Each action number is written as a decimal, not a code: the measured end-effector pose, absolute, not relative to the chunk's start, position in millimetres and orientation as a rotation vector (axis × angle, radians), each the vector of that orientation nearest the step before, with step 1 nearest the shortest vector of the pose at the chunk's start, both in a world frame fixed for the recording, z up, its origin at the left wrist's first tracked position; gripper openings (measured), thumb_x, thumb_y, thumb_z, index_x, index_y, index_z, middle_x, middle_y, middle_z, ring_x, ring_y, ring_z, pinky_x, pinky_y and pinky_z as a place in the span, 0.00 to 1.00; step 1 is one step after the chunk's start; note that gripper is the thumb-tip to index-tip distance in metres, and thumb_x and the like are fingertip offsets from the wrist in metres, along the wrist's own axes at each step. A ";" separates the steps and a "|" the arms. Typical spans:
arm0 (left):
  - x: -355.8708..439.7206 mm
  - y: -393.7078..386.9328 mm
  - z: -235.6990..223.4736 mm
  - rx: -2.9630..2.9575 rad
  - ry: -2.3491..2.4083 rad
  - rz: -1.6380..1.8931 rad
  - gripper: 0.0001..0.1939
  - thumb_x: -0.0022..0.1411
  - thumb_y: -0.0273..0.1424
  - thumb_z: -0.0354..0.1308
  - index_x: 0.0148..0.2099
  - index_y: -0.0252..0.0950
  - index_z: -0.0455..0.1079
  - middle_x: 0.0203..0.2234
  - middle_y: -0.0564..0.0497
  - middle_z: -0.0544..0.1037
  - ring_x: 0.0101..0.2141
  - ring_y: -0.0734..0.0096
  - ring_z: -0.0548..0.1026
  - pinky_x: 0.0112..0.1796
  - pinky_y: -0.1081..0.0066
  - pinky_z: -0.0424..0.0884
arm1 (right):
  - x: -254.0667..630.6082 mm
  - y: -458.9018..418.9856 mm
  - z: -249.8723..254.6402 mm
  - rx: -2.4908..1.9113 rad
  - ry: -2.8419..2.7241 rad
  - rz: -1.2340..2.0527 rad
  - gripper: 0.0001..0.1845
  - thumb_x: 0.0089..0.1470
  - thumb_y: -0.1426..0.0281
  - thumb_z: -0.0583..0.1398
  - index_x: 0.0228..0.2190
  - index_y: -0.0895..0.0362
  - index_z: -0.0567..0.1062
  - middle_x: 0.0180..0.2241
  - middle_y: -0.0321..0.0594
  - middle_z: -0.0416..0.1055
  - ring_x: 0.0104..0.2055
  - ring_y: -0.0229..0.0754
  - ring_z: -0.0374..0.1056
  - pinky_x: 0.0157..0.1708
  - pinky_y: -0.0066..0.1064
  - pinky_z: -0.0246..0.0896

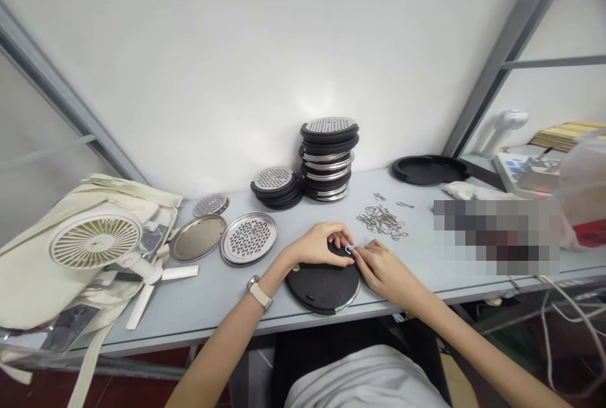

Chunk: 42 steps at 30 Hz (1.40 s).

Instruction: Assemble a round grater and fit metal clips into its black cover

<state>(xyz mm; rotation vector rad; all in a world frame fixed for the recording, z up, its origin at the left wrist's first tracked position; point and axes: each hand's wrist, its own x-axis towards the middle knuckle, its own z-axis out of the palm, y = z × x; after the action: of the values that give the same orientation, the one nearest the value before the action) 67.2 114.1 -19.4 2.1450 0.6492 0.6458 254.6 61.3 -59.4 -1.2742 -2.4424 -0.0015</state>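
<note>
A black round disc (322,285) with a shiny metal edge showing at its lower right lies at the table's front edge. My left hand (322,245) is closed over its far side, fingers curled and thumb reaching toward a small wire clip (349,249). My right hand (386,272) pinches that clip at the disc's upper right edge. Fingers partly hide how clip and disc meet. Behind my right hand lies a loose pile of metal wire clips (382,220).
Stacked black discs with perforated metal plates (330,158) stand by the wall, a shorter stack (274,184) beside them. Left are a grater plate (249,237), a plain metal plate (197,237) and a white fan (97,240). A black tray (428,170) sits back right.
</note>
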 end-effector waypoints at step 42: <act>66.6 114.7 -19.3 2.011 0.665 0.608 0.14 0.47 0.29 0.63 0.39 0.32 0.71 0.31 0.52 0.71 0.26 0.81 0.66 0.27 0.78 0.61 | 261.3 60.2 -45.1 -1.233 -2.295 0.482 0.22 0.65 0.65 0.44 0.22 0.56 0.66 0.21 0.37 0.67 0.27 0.41 0.63 0.35 0.33 0.57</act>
<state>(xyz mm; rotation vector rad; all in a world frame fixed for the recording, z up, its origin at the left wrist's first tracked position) 66.6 114.7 -19.3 2.0107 0.6648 0.6076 261.3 60.2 -45.1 -1.2330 -2.2951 0.4817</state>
